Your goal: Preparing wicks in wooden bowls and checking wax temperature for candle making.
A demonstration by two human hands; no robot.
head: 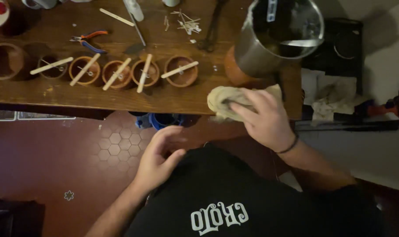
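Note:
My right hand (263, 118) rests on a crumpled beige cloth (225, 98) at the front edge of the wooden table (98, 98), fingers gripping it. Just behind the cloth stands a tall metal pitcher (278, 37) with dark contents. My left hand (157, 156) hangs below the table edge near my black shirt, fingers loosely curled and holding nothing. A row of several small terracotta pots (144, 72) lines the table to the left, each with a wooden stick (179, 69) laid across its rim.
Orange-and-blue pliers (89, 40), a loose stick (116, 16) and small splinters (188, 24) lie behind the pots. A dark stove top (340, 46) and white rags (335, 98) sit right of the table. Below is red hexagon-tiled floor (76, 149).

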